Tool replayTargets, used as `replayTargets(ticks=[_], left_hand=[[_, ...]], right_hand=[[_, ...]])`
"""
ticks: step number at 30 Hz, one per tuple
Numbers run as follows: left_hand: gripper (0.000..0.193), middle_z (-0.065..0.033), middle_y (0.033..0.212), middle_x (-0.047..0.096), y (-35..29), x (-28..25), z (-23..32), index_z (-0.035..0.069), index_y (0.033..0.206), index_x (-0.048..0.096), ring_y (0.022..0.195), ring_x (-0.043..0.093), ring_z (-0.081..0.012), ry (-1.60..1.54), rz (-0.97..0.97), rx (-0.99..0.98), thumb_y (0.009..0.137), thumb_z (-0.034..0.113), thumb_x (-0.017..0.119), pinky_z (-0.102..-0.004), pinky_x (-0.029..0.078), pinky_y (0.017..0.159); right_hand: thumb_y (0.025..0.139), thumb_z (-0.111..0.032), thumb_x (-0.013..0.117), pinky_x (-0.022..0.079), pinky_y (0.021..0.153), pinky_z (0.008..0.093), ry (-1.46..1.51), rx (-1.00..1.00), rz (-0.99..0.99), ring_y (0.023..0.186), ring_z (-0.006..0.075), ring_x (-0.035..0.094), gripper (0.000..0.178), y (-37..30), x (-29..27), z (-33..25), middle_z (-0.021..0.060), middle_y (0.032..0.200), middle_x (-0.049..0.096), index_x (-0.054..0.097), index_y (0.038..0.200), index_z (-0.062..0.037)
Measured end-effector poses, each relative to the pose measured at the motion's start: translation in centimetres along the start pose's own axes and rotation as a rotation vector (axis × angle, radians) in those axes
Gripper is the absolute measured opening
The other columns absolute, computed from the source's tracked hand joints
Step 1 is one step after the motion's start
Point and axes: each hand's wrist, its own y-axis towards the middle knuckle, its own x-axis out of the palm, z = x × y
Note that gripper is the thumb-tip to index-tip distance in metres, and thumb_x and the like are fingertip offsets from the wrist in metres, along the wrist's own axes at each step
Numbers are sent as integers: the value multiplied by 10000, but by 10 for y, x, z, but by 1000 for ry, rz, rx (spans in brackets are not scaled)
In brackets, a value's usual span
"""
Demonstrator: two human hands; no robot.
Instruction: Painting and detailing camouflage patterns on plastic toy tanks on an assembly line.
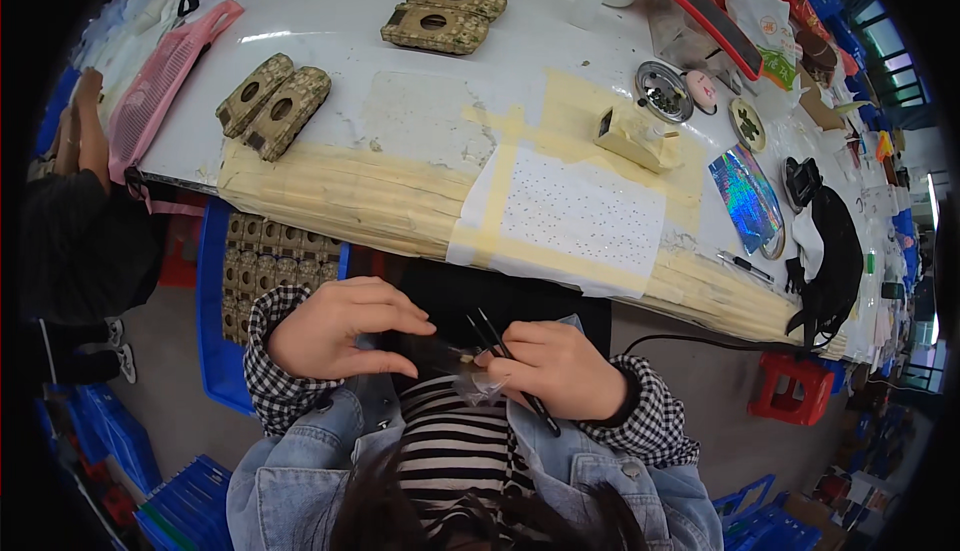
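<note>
Above my lap, my right hand (565, 371) is closed round a pair of dark pointed tweezers (541, 409), tips pointing up and away. The same fingers pinch a small clear plastic bag (480, 389) with a tiny yellowish bit near its top. My left hand (345, 326) is held just left of the bag, thumb and fingers apart, with nothing seen in it. Beyond both hands, a white sheet (580, 216) covered in tiny specks is taped to the table edge.
Camouflage model tank hulls (445, 39) stand in a row at the back, with two more hulls (290, 116) at left. A blue crate (212, 301) below holds several. At right are a beige block (630, 141), a round metal dish (664, 91), and a pen (745, 267).
</note>
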Motion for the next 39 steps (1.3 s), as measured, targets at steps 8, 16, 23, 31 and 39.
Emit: replayTargets(ticks=[8,16,23,31,39], left_hand=[[252,-158,805,625,-35,12,-50,22,907,633,707,616,-340,235,14,-433,811,255,639,-387,503,644],[241,-186,972,617,-13,118,-167,33,1036,604,903,591,-358,314,233,-804,826,150,589,-426,481,767],[244,-183,984,614,49,106,-223,36,1038,604,907,589,-357,238,546,-854,824,154,593,-426,480,769],[249,-179,999,611,44,104,-222,39,1040,604,912,588,-356,220,612,-845,822,158,598,-425,479,772],[253,-175,1013,608,47,119,-205,42,1042,604,917,586,-355,232,625,-816,819,162,603,-425,479,774]], right_hand=[[660,55,627,478,597,297,245,271,50,690,248,595,192,-3,71,58,104,738,573,470,731,-30],[831,8,582,497,695,288,448,651,365,779,192,633,50,4,108,96,104,854,642,579,880,19],[838,-175,626,429,898,416,-670,358,367,1009,308,574,257,-30,152,167,132,994,638,615,1063,-50],[838,-183,624,419,909,419,-721,442,294,1021,312,564,272,2,145,197,137,1013,627,607,1076,-52],[837,-192,622,408,919,422,-558,414,202,1033,317,553,288,49,153,187,141,1032,615,599,1089,-54]])
